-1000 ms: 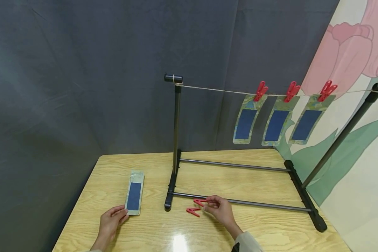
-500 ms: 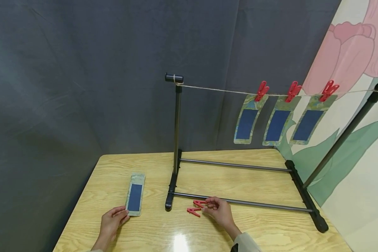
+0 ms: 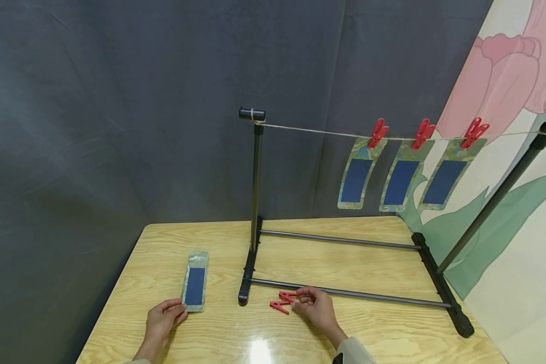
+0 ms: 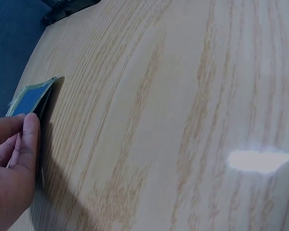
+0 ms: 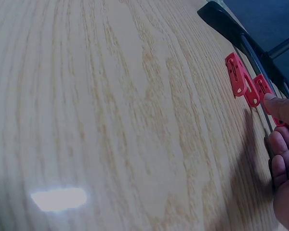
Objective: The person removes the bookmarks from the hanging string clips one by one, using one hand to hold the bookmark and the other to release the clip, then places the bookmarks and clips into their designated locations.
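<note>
Most of the frame is filled by a wood-grained tabletop [image 5: 111, 120], on which a white patch of glare [image 5: 60, 198] is cast at the lower left. At the right edge, a red clothespin [image 5: 262, 85] is pinched and partly covered by the right hand [image 5: 288, 161]. Just to its left, a second red clothespin [image 5: 234, 74] is laid down. The upper right is taken up by a round-ended black bar [image 5: 221, 21], a thinner dark rod [image 5: 252, 49] and a dark backdrop [image 5: 265, 17]. Toward the lower right, a shadow [image 5: 241, 180] is thrown.
</note>
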Demonstrator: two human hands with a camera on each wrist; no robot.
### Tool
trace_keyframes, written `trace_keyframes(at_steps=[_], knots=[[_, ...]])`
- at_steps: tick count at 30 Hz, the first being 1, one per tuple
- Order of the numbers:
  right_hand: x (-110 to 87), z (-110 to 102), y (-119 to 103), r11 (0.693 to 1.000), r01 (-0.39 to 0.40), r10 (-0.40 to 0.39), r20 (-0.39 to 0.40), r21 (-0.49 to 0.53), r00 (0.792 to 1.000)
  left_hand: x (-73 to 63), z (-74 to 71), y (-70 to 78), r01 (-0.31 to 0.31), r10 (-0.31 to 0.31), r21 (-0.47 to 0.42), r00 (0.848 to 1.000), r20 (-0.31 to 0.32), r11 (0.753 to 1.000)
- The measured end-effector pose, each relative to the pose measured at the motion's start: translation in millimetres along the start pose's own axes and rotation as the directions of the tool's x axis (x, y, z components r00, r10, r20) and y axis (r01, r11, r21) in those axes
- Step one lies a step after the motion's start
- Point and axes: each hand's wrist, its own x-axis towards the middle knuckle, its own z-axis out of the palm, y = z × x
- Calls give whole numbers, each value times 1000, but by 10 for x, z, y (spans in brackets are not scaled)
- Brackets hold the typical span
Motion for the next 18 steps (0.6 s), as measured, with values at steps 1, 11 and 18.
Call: trace_keyframes(at_steps=[1,11,18], knots=[[1,-1,3,1000,0,0,1,2,1000,-2,1,2,-1,1,5,1000,0,1000],[19,1,-2,1000,0,0,11,-3,1000,-8,8,40,-7,8,115,1000,-10,993],[3,5,-27,999,9,-7,26,-54,1000,10,-9,20,-24,28,189,1000,-15,982]])
